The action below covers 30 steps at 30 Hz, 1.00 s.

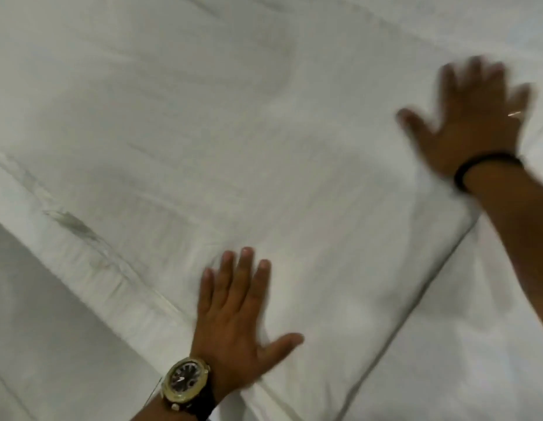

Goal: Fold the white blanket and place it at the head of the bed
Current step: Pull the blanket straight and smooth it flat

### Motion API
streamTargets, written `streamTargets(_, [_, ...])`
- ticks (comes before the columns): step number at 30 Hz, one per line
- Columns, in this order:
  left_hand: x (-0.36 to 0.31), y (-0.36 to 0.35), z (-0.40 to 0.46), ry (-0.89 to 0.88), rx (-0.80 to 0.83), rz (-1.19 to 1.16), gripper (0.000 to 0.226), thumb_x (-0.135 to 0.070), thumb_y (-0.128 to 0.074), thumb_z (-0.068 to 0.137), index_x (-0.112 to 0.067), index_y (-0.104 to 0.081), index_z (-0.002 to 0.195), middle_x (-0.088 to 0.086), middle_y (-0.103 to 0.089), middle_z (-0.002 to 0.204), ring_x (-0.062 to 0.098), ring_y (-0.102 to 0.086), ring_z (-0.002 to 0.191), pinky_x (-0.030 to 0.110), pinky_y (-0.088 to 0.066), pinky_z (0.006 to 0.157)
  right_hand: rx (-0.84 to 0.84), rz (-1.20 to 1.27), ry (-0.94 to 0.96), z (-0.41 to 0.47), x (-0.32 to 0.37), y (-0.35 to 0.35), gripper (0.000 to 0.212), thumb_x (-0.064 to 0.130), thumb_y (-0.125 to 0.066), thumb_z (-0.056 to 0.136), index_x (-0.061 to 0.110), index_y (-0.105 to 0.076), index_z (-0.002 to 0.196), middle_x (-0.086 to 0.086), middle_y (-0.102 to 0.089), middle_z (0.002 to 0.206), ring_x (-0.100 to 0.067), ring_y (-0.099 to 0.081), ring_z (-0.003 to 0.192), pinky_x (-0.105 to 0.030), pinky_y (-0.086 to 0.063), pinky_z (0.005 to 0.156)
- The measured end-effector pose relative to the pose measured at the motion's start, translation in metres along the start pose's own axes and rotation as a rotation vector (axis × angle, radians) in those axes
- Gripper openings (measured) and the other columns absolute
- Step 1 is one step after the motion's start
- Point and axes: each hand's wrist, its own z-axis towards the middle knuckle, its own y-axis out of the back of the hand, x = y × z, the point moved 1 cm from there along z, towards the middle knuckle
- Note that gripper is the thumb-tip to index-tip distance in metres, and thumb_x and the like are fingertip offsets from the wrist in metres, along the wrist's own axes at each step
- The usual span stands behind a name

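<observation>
The white blanket [233, 147] lies folded in a thick flat layer across most of the view, with a few grey smudges near its left edge. My left hand [236, 323], with a gold watch on the wrist, rests palm down with fingers spread near the blanket's lower corner. My right hand [473, 123] is blurred, fingers spread, flat on the blanket near its right edge; a black band circles that wrist. Neither hand grips the cloth.
The white bed sheet [464, 344] shows beneath the blanket at lower right and also at lower left [45, 314]. The blanket's folded edges run diagonally down to a corner at the bottom centre.
</observation>
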Motion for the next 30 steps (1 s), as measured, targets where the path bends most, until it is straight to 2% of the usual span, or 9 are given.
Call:
streamTargets(3, [0.015,0.005,-0.006,0.138,0.036,0.032,0.121,-0.093,-0.035,0.072,-0.014,-0.003,0.158,0.014,0.007,0.166,0.038,0.009,0.152,0.069,-0.001,0.114,0.046,0.005,-0.312,0.019,-0.01,0.026,0.095,0.076,-0.012,0.087,0.008,-0.01,0.154,-0.019,-0.001,0.162,-0.039,0.001,0.149,-0.068,-0.003,0.113])
streamTargets(9, [0.012,0.039,0.11,-0.106,-0.115,0.07,0.11,-0.091,-0.03,0.074,-0.021,-0.018,0.158,0.011,-0.005,0.166,0.036,0.0,0.152,0.067,0.002,0.115,-0.003,0.029,0.375,-0.049,0.108,-0.01,0.086,0.074,-0.026,0.084,0.022,-0.025,0.153,-0.01,-0.017,0.162,-0.034,-0.013,0.149,-0.067,-0.004,0.111])
streamTargets(13, [0.143,0.065,0.148,0.157,-0.16,0.192,0.108,-0.09,-0.013,0.075,-0.021,-0.015,0.158,0.012,-0.01,0.166,0.036,-0.007,0.152,0.065,-0.008,0.116,-0.016,0.411,-0.205,-0.017,0.04,0.02,0.102,0.077,-0.027,0.077,0.011,-0.015,0.155,-0.013,-0.008,0.163,-0.032,-0.008,0.149,-0.027,0.007,0.117])
streamTargets(15, [0.193,0.077,0.139,0.344,-0.124,0.125,0.112,-0.091,-0.01,0.074,-0.017,-0.008,0.158,0.016,-0.004,0.166,0.037,-0.001,0.152,0.061,-0.004,0.119,-0.046,0.383,-0.413,-0.017,0.012,0.027,0.103,0.077,-0.024,0.08,0.007,-0.012,0.154,-0.018,-0.006,0.162,-0.036,-0.006,0.149,-0.051,-0.002,0.12])
streamTargets(17, [0.186,0.07,0.124,0.3,-0.134,0.122,0.113,-0.09,-0.012,0.075,-0.013,-0.009,0.158,0.02,-0.004,0.165,0.042,0.0,0.151,0.062,-0.004,0.118,-0.038,0.212,-0.396,-0.038,0.038,0.027,0.107,0.082,-0.015,0.079,0.006,-0.012,0.154,-0.024,-0.006,0.161,-0.045,-0.004,0.147,-0.07,-0.008,0.111])
streamTargets(20, [0.137,0.041,0.096,-0.148,-0.055,0.154,0.104,-0.086,-0.024,0.08,-0.016,-0.019,0.157,0.017,-0.01,0.165,0.041,-0.007,0.151,0.065,-0.009,0.116,0.003,0.18,0.048,-0.102,0.158,-0.005,0.09,0.071,-0.029,0.085,0.011,-0.024,0.152,-0.021,-0.015,0.16,-0.042,-0.009,0.148,-0.072,-0.002,0.11])
streamTargets(22, [0.152,0.045,0.086,-0.203,-0.053,0.205,0.102,-0.086,-0.026,0.081,-0.018,-0.02,0.156,0.014,-0.014,0.164,0.038,-0.01,0.151,0.064,-0.011,0.117,0.008,0.107,0.257,-0.14,0.186,-0.016,0.087,0.074,-0.031,0.085,0.018,-0.031,0.15,-0.012,-0.02,0.161,-0.035,-0.014,0.148,-0.067,-0.005,0.111])
streamTargets(27, [0.268,0.078,0.068,0.238,-0.019,0.171,0.127,-0.097,-0.014,0.068,-0.008,-0.008,0.157,0.018,-0.002,0.165,0.029,0.003,0.152,0.051,-0.001,0.121,0.018,0.085,-0.309,-0.152,0.041,-0.023,0.101,0.082,-0.02,0.083,0.011,-0.011,0.153,-0.018,-0.008,0.162,-0.039,-0.007,0.149,-0.07,-0.011,0.111])
streamTargets(30, [0.235,0.076,0.093,0.153,-0.032,0.129,0.117,-0.093,-0.015,0.073,-0.012,-0.006,0.158,0.016,0.003,0.165,0.035,0.006,0.152,0.058,0.003,0.118,-0.031,0.157,-0.419,-0.16,0.114,-0.006,0.102,0.078,-0.021,0.086,0.0,-0.012,0.151,-0.03,-0.008,0.158,-0.046,-0.005,0.147,-0.073,-0.008,0.11])
